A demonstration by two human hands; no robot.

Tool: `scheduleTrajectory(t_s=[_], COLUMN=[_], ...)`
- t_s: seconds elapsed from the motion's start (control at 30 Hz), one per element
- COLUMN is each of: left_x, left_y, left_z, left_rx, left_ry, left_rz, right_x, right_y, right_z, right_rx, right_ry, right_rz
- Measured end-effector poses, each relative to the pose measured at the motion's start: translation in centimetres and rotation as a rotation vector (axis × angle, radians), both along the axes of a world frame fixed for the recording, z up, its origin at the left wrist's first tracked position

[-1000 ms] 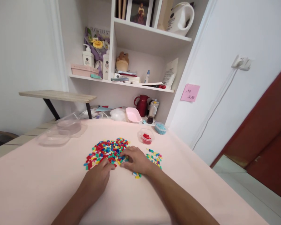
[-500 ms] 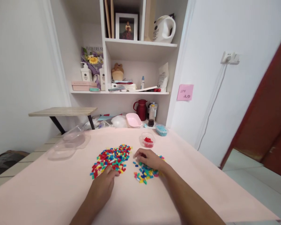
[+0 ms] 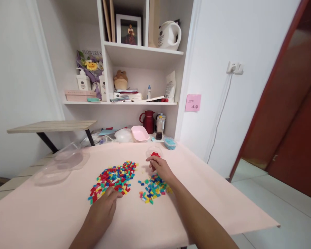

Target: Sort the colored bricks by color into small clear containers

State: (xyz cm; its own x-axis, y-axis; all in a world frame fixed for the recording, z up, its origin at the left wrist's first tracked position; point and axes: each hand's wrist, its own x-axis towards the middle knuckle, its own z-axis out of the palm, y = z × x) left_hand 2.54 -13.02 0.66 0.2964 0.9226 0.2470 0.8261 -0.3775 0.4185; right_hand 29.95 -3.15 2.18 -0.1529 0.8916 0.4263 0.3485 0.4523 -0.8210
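My left hand (image 3: pixel 103 205) rests on the table at the near edge of a large pile of small colourful plastic bricks (image 3: pixel 115 178). Its fingers are curled together beside a red brick, and I cannot see whether they grip anything. Over the far side of a second, smaller brick pile (image 3: pixel 155 188) hovers my right hand (image 3: pixel 160 168), fingers bent and drawn together. What they hold, if anything, is hidden. Just beyond its fingertips stands a clear tub of red bricks (image 3: pixel 154 153), partly covered by the hand.
Behind, at the right, sits a clear tub of light-blue bricks (image 3: pixel 169 143). Clear plastic containers (image 3: pixel 55 169) lie at the left of the pink-covered table (image 3: pixel 134 224). A pink tray (image 3: pixel 140 134), a red jug (image 3: pixel 148 121) and a bottle (image 3: pixel 159 128) line the back below the shelves.
My right hand has gone from the large pile rightward across the smaller pile, then forward toward the red-brick tub. My left hand stays by the large pile. The camera view has shifted.
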Motion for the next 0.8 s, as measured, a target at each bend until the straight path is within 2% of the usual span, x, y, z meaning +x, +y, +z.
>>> scheduleTrajectory(t_s=[0.1,0.2,0.27,0.4,0.47,0.57,0.8], left_x=[0.1,0.2,0.4,0.4,0.3,0.2,0.2], left_y=[0.1,0.1,0.0,-0.1,-0.1,-0.1,-0.2], left_z=[0.0,0.3,0.4,0.4,0.3,0.1,-0.1], left_rx=[-0.012,-0.013,-0.013,-0.009,-0.002,-0.006,-0.015], left_ry=[0.009,0.005,0.008,0.019,0.012,-0.006,-0.045], left_rz=[0.009,0.002,0.001,-0.001,-0.006,-0.008,-0.012], right_x=[-0.8,-2.5,-4.0,-6.0,-6.0,-4.7,-1.1], right_y=[-0.5,-1.5,-2.4,-3.4,-3.2,-2.3,-0.9], right_z=[0.1,0.1,0.0,-0.6,-0.8,-0.8,-0.5], right_rx=[0.114,0.279,0.366,0.445,0.430,0.322,0.045], right_ry=[-0.217,-0.446,-0.531,-0.634,-0.658,-0.615,-0.440], right_rz=[0.034,0.233,0.318,0.382,0.403,0.395,0.236])
